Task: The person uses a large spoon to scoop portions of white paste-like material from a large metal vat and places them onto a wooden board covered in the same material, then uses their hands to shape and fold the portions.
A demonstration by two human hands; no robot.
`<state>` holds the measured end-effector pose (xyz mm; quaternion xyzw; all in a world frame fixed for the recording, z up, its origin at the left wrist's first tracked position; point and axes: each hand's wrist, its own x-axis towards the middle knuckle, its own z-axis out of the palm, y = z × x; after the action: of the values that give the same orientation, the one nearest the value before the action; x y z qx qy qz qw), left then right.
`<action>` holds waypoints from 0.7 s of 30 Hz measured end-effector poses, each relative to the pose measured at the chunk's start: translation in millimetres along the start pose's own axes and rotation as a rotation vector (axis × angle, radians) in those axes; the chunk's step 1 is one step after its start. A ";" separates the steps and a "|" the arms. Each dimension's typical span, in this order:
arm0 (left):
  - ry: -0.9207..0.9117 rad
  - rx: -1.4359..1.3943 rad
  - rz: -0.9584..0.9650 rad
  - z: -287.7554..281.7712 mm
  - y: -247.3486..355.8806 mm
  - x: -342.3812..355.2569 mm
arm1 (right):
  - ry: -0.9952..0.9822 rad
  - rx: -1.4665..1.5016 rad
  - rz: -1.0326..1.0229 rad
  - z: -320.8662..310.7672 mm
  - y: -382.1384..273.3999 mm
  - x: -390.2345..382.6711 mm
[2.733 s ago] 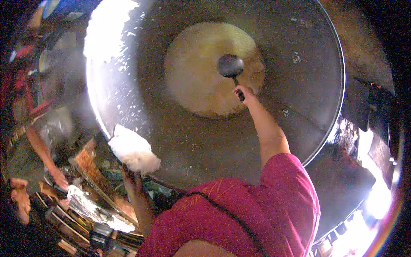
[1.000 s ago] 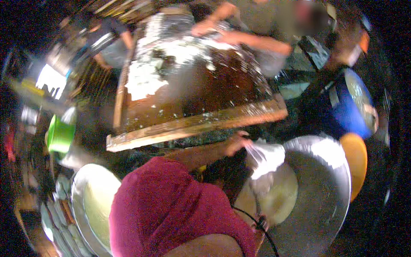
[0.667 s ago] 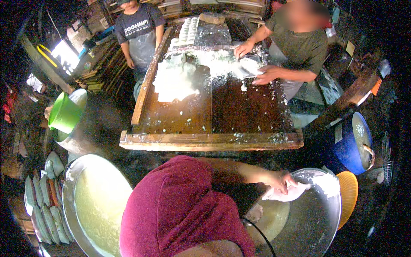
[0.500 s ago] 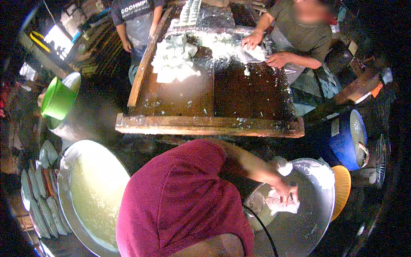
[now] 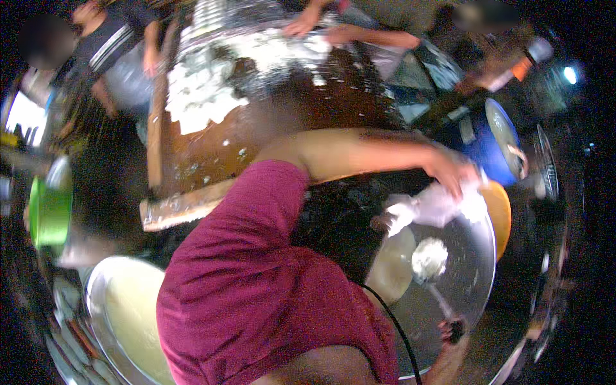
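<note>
Here's the left hand (image 5: 454, 176), fingers closed on one white bundle (image 5: 436, 204) that spreads just below and left of it at the rim of a big metal pan (image 5: 471, 282), while the right hand (image 5: 445, 331), its fist wrapped round the handle, has one ladle (image 5: 439, 298), bowl ahead and slightly left of that fist, bearing one white clump (image 5: 430, 256)! Count them: one second pan (image 5: 96, 285), well off left of both hands, one blue tub (image 5: 497, 144) just beyond the left hand, one orange basket (image 5: 498, 221) near its right.
</note>
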<state>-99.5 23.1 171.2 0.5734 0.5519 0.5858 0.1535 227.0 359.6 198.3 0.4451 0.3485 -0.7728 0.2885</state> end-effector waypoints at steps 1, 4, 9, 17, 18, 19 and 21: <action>0.089 0.029 -0.075 -18.7 1.3 -14.7 | 0.040 -0.162 -0.117 19.1 -9.0 -8.4; 0.148 0.553 0.046 -69.1 12.9 -56.9 | 0.104 -0.406 -0.335 65.0 -32.5 -36.0; 0.662 0.494 -0.020 -117.3 -25.5 -165.2 | 0.124 -0.592 -0.471 137.8 -65.6 -51.6; 0.820 0.553 -0.571 -109.2 -6.7 -311.7 | -0.177 -0.550 -0.464 285.1 -65.6 14.9; 0.792 0.524 -0.563 -105.0 9.4 -297.0 | -0.268 -0.403 -0.296 291.6 -69.1 28.8; 0.752 0.312 -0.568 -95.9 27.7 -287.1 | -0.288 -0.456 -0.291 300.6 -71.6 39.8; 0.808 0.298 -0.550 -109.8 -1.4 -317.2 | -0.369 -0.535 -0.292 329.8 -75.4 66.2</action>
<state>-98.9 -285.9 40.0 0.1503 0.7752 0.6135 -0.0070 -19.6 132.7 279.7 0.1522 0.5406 -0.7546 0.3393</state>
